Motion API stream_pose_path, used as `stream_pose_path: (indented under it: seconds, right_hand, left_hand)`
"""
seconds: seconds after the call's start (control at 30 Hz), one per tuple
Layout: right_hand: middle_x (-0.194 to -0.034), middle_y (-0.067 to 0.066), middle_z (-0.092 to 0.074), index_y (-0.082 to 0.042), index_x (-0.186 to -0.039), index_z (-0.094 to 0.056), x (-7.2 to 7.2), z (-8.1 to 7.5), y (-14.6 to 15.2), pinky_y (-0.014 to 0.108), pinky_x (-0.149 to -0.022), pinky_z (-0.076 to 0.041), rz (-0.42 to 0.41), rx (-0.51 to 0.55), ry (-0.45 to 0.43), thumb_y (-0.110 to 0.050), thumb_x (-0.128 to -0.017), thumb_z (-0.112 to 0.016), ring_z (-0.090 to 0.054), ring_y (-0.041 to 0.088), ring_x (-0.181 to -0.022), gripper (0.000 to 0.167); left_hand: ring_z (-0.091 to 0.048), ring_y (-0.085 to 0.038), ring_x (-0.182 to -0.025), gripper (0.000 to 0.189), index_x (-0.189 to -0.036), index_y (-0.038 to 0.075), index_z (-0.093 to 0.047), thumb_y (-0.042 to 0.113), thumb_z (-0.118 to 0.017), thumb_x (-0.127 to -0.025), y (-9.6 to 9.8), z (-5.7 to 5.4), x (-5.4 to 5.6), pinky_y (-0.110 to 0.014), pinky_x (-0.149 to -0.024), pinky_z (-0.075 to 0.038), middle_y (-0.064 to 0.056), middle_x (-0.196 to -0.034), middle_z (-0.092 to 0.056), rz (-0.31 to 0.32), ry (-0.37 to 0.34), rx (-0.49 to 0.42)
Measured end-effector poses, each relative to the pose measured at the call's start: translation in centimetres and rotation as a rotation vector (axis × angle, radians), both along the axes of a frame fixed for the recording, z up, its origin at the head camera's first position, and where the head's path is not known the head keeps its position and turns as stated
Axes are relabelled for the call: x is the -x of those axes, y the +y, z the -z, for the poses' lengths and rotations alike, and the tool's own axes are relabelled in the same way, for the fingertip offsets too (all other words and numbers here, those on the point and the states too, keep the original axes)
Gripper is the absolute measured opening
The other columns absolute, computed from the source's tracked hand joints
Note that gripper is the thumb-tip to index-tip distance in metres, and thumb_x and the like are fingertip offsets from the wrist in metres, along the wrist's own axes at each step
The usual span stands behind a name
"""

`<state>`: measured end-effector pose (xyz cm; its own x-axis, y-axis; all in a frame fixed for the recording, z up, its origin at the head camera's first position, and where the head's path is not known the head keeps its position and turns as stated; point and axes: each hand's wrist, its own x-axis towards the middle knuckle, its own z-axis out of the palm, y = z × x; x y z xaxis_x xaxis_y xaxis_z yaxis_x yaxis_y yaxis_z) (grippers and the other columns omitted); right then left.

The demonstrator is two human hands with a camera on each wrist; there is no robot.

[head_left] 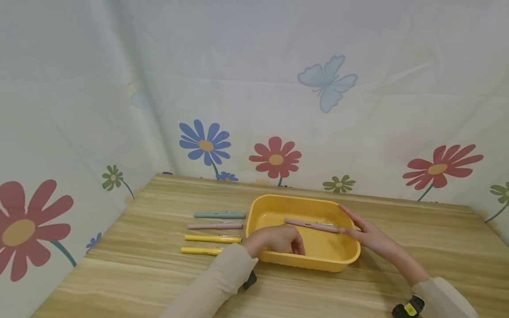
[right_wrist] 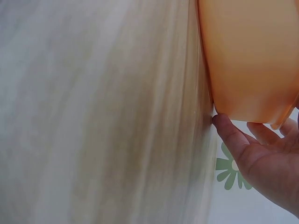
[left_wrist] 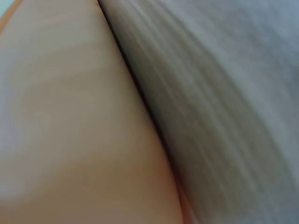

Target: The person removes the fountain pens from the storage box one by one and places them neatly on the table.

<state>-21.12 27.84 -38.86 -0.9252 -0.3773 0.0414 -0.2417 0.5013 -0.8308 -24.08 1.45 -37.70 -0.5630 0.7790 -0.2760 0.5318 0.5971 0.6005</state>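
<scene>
The tray (head_left: 318,264) is set near the table's (head_left: 131,282) far edge, about midway along it, probably so that its inside can be reached easily by both hands. Off its left end, towards the table's far left corner, 4 pens are laid side by side: 1 teal pen (head_left: 219,215) nearest the far edge, then 1 pink pen (head_left: 215,225), then 2 yellow pens (head_left: 212,239). They are spaced apart, perhaps so that each can be picked out singly; the nearest is partly covered by the left sleeve (head_left: 222,274).

Inside the tray, 1 more pen, the inner pen (head_left: 312,225), is seen slanting along the far side, its right tip by the right end wall.

That end wall is gripped by the right hand (head_left: 374,238), with the thumb laid over the rim and the fingers spread along the outside; the tray is seemingly being steadied. Whether the inner pen is touched by the thumb cannot be told.

The left hand (head_left: 280,240) is dipped over the near left corner of the tray, fingers bent downwards. The fingertips are hidden, so whether anything is held cannot be told.
</scene>
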Motion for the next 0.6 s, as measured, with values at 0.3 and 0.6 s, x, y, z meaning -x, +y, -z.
stream_pose_path:
  seconds: [0.3,0.6]
  right_hand:
    - [-0.149,0.023,-0.01,-0.012,-0.146,-0.014,-0.02,0.05,-0.01,0.061,-0.098,-0.024,0.0,0.014,-0.016,-0.021,-0.094,-0.049,-0.009,0.046,-0.133,0.064]
    - [-0.149,0.023,-0.01,-0.013,-0.147,-0.014,0.02,0.12,0.04,0.06,-0.096,-0.028,0.001,0.01,-0.021,-0.021,-0.094,-0.049,-0.009,0.047,-0.132,0.064]
  left_hand:
    - [-0.053,-0.001,-0.063,0.011,-0.08,0.01,-0.071,0.001,-0.065,-0.079,0.06,-0.01,0.01,-0.013,-0.061,-0.045,0.01,-0.069,-0.061,0.019,0.091,-0.018]
    - [-0.052,0.0,-0.066,0.008,-0.079,0.011,-0.072,0.004,-0.068,-0.078,0.05,0.06,0.25,-0.011,-0.063,-0.043,0.009,-0.071,-0.063,0.005,0.243,0.0]
